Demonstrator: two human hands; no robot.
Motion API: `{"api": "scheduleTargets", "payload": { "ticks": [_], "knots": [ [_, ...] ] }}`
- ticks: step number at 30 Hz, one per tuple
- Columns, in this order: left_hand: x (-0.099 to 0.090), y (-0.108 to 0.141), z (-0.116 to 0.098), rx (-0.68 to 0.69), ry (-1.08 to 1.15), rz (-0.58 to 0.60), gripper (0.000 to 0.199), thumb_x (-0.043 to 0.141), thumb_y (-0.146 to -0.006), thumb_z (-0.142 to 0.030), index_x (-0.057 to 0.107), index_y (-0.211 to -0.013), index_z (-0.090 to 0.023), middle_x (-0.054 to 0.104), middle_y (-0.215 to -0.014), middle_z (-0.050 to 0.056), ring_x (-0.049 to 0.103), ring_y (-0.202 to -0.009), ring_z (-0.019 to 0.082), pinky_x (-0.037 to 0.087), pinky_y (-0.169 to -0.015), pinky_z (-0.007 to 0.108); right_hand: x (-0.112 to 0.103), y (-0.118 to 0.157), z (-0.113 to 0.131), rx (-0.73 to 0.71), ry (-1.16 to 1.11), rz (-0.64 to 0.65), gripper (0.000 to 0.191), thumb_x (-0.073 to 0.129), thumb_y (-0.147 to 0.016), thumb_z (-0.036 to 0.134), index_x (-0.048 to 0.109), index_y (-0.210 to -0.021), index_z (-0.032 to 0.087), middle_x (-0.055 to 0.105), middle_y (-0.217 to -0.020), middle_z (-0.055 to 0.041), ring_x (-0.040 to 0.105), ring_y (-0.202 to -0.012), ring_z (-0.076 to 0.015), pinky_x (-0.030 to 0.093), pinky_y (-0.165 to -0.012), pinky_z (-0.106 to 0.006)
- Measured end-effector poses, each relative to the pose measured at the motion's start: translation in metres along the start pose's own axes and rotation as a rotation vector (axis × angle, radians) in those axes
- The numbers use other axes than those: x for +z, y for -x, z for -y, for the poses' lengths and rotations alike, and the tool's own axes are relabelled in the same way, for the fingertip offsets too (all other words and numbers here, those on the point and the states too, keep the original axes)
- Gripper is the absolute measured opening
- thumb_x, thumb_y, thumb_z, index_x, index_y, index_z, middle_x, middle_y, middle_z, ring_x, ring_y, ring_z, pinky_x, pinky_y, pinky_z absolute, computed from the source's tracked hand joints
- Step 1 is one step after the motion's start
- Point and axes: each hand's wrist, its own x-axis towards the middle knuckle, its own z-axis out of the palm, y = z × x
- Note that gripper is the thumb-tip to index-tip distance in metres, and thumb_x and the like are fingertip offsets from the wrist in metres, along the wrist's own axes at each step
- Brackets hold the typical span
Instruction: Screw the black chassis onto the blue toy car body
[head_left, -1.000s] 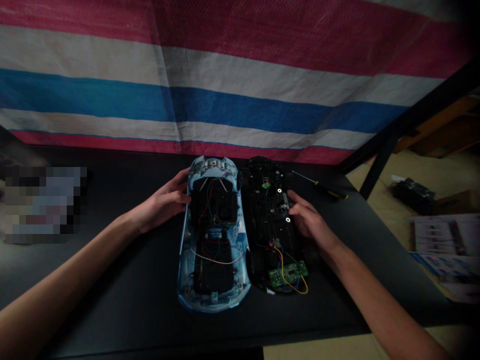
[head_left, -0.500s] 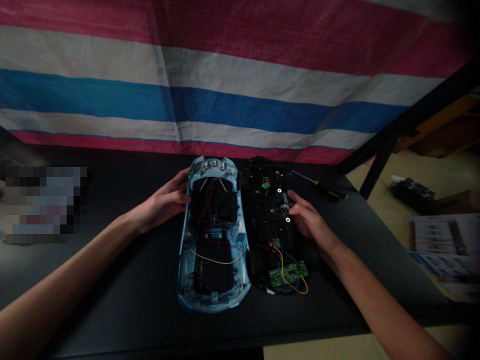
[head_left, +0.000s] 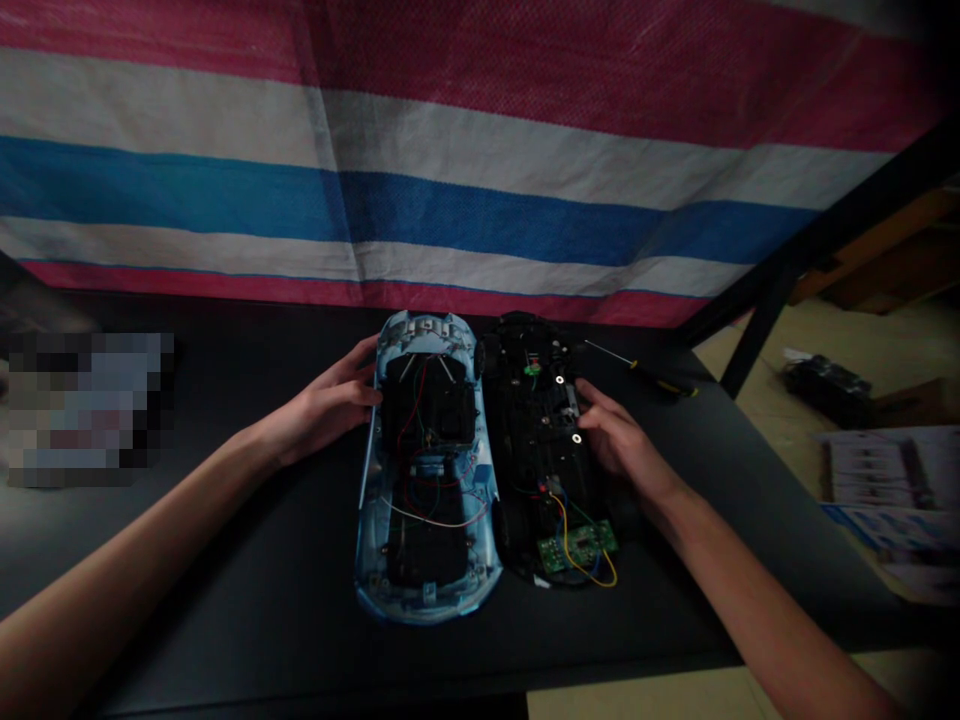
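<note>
A blue toy car body shell [head_left: 484,540] lies with its inside facing up, thin wires showing within. Right beside it is a black car chassis [head_left: 525,450], with a green circuit board [head_left: 577,548] and a yellow wire at its near end. My left hand [head_left: 334,405] holds the shell's left edge, fingers partly hidden along its side. At the chassis's right edge, my right hand [head_left: 619,435] grips with bent fingers, their tips partly out of sight.
A screwdriver [head_left: 664,383] lies to the right on the dark table [head_left: 285,610]. Striped sheeting [head_left: 480,210] rises behind it. A blurred-out item [head_left: 97,400] is at far left. Papers [head_left: 885,475] and a black object [head_left: 829,385] are beyond the table's right edge.
</note>
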Motion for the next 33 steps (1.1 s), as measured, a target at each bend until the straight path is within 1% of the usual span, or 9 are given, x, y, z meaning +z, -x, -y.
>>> {"api": "scheduleTargets", "payload": {
  "ticks": [3,6,12,16,19,21,24,29,33],
  "knots": [
    [0.0010,-0.0008,-0.0008,-0.006,0.009,-0.017,0.073,0.068,-0.080,-0.019,0.049,-0.149,-0.033,0.065,-0.135,0.006,0.066,-0.110,0.028,0.055,-0.091,0.040,0.0018,0.0012,0.0016,-0.004,-0.030,-0.003,0.040,0.070,-0.071,0.025,0.067,-0.110,0.030,0.077,-0.096,0.0004,0.072,-0.082,-0.0256,0.050,-0.059,-0.032],
    [0.0030,-0.0011,-0.0021,-0.016,0.014,-0.022,0.072,0.070,-0.079,-0.020,0.051,-0.147,-0.031,0.065,-0.136,0.007,0.065,-0.112,0.030,0.055,-0.091,0.041,0.0024,0.0021,0.0025,-0.005,-0.024,-0.006,0.038,0.069,-0.072,0.024,0.067,-0.110,0.030,0.078,-0.096,0.0005,0.072,-0.083,-0.0256,0.050,-0.059,-0.032],
    [0.0029,-0.0010,-0.0020,-0.009,0.019,-0.013,0.072,0.068,-0.080,-0.019,0.049,-0.148,-0.031,0.068,-0.130,0.006,0.066,-0.108,0.029,0.055,-0.089,0.040,0.0018,0.0028,0.0032,-0.016,-0.045,-0.004,0.036,0.069,-0.074,0.021,0.069,-0.109,0.030,0.078,-0.097,0.0021,0.072,-0.086,-0.0240,0.052,-0.062,-0.031],
    [0.0014,-0.0014,-0.0006,-0.001,0.017,-0.002,0.072,0.066,-0.081,-0.018,0.048,-0.150,-0.032,0.067,-0.132,0.006,0.066,-0.109,0.028,0.055,-0.087,0.038,0.0027,0.0037,0.0038,0.005,-0.045,-0.006,0.036,0.069,-0.073,0.022,0.069,-0.109,0.029,0.078,-0.095,0.0015,0.072,-0.084,-0.0242,0.052,-0.061,-0.031],
    [-0.0004,-0.0022,0.0010,0.016,0.014,0.020,0.071,0.065,-0.082,-0.018,0.048,-0.150,-0.032,0.066,-0.134,0.007,0.066,-0.109,0.028,0.054,-0.089,0.038,0.0030,0.0039,0.0030,-0.005,-0.058,-0.028,0.036,0.070,-0.072,0.022,0.068,-0.107,0.030,0.078,-0.092,0.0029,0.071,-0.080,-0.0221,0.051,-0.059,-0.029],
    [-0.0014,-0.0027,0.0016,0.021,0.013,0.027,0.072,0.066,-0.081,-0.018,0.048,-0.150,-0.031,0.067,-0.133,0.007,0.066,-0.107,0.027,0.054,-0.089,0.038,0.0029,0.0038,0.0021,-0.011,-0.061,-0.052,0.037,0.071,-0.072,0.021,0.067,-0.107,0.030,0.078,-0.090,0.0043,0.071,-0.077,-0.0205,0.051,-0.058,-0.028],
    [-0.0023,-0.0027,0.0017,0.010,0.011,0.017,0.074,0.067,-0.081,-0.019,0.047,-0.151,-0.032,0.068,-0.130,0.007,0.066,-0.106,0.026,0.054,-0.088,0.037,0.0030,0.0039,0.0016,0.000,-0.063,-0.039,0.038,0.070,-0.072,0.020,0.068,-0.109,0.030,0.078,-0.091,0.0041,0.071,-0.077,-0.0210,0.050,-0.058,-0.029],
    [-0.0034,-0.0021,0.0021,0.012,0.017,0.009,0.072,0.066,-0.082,-0.017,0.048,-0.150,-0.033,0.069,-0.128,0.005,0.065,-0.106,0.026,0.053,-0.087,0.036,0.0034,0.0049,0.0019,-0.014,-0.087,-0.055,0.041,0.070,-0.073,0.018,0.069,-0.111,0.031,0.077,-0.089,0.0051,0.070,-0.075,-0.0184,0.053,-0.062,-0.027],
    [-0.0018,-0.0014,0.0014,0.021,0.033,0.017,0.069,0.064,-0.083,-0.015,0.051,-0.148,-0.033,0.070,-0.126,0.005,0.066,-0.102,0.024,0.054,-0.086,0.035,0.0015,0.0033,0.0017,-0.013,-0.053,-0.018,0.038,0.068,-0.074,0.020,0.069,-0.110,0.030,0.078,-0.093,0.0032,0.070,-0.077,-0.0207,0.053,-0.063,-0.030]
  ]
}}
